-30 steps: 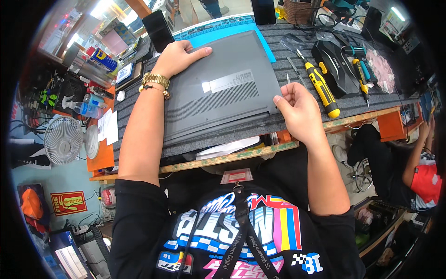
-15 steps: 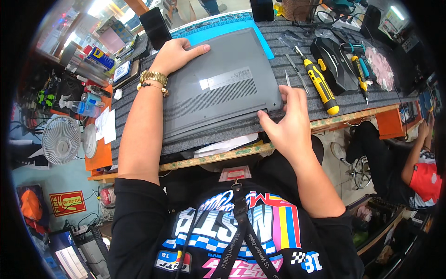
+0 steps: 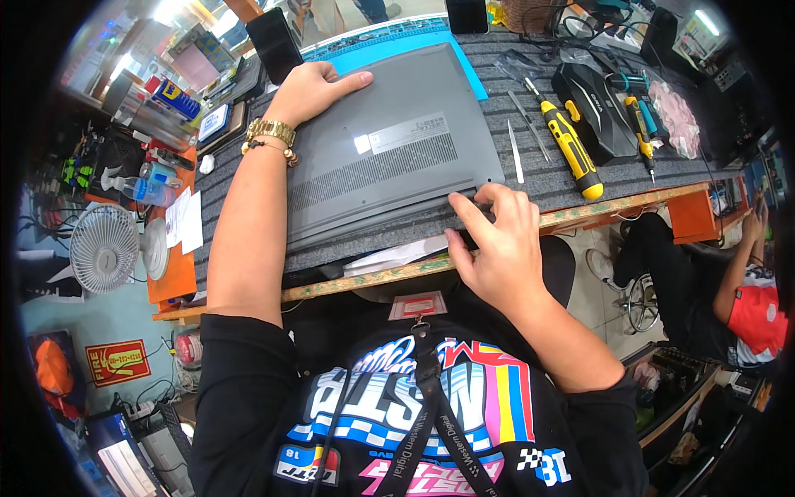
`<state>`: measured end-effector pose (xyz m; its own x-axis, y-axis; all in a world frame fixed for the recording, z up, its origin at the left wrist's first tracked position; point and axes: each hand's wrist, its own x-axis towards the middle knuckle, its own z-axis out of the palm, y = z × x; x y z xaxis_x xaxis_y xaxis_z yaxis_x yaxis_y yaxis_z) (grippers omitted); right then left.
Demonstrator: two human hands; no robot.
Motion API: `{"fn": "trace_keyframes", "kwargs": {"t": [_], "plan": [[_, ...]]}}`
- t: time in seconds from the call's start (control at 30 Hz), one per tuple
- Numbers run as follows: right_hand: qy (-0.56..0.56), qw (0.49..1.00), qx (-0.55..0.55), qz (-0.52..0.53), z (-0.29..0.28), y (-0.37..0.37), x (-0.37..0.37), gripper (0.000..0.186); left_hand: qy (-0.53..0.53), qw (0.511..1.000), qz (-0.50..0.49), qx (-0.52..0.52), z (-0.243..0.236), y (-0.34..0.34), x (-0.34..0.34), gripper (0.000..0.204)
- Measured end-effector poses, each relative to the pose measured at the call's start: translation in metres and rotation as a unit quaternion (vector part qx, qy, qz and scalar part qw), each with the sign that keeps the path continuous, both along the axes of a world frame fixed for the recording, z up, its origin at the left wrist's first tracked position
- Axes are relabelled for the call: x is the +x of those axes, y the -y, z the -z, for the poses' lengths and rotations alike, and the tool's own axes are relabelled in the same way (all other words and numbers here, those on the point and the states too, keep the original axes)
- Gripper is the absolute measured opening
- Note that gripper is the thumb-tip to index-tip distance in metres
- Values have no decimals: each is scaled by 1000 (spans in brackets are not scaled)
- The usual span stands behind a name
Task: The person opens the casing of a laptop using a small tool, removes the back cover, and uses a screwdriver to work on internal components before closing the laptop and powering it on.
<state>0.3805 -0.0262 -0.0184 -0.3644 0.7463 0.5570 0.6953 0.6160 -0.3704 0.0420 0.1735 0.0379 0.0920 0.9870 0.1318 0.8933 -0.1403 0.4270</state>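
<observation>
A grey laptop [image 3: 381, 108] lies bottom side up on a ribbed dark mat [image 3: 534, 195], with a blue mat [image 3: 348, 56] beneath its far edge. My left hand [image 3: 310, 91] grips the laptop at its far left, thumb over the casing and fingertips toward the edge. My right hand [image 3: 497, 248] is at the laptop's front right edge, fingers bent and apart, index fingertip touching the edge, thumb lower. A metal spudger [image 3: 515, 149], thin tweezers [image 3: 530, 124] and a yellow screwdriver [image 3: 570, 149] lie right of the laptop.
A black case [image 3: 600, 112], smaller driver [image 3: 642, 132] and pink cloth [image 3: 675, 116] lie at right. A black phone [image 3: 273, 45] stands behind. A white fan [image 3: 103, 248], spray bottle [image 3: 145, 186] and papers [image 3: 182, 219] are at left. Another person's arm [image 3: 737, 273] shows at far right.
My right hand has moved left and down from the laptop's right side to its front edge. The laptop and my left hand have shifted slightly upward in view.
</observation>
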Motion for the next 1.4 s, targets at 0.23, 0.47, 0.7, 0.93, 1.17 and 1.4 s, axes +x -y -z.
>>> {"fn": "trace_keyframes", "kwargs": {"t": [0.23, 0.47, 0.7, 0.93, 1.17, 1.4], "plan": [[34, 999, -5, -10, -1, 1, -5, 46, -12, 1000, -10, -19, 0, 1, 2, 89], [45, 998, 1, -41, -6, 8, -31, 47, -13, 1000, -5, -10, 4, 1, -1, 88], [41, 997, 2, -71, -5, 14, -66, 47, -5, 1000, -5, -7, 6, 0, -2, 88], [48, 994, 8, -102, -4, 16, -85, 51, 0, 1000, 5, 24, 10, 1, -3, 81], [68, 989, 35, -126, 0, 25, -110, 49, -7, 1000, 8, 21, 3, 1, -2, 81], [32, 988, 6, -149, 0, 28, -126, 54, -20, 1000, 3, -1, -4, 0, -3, 89]]}}
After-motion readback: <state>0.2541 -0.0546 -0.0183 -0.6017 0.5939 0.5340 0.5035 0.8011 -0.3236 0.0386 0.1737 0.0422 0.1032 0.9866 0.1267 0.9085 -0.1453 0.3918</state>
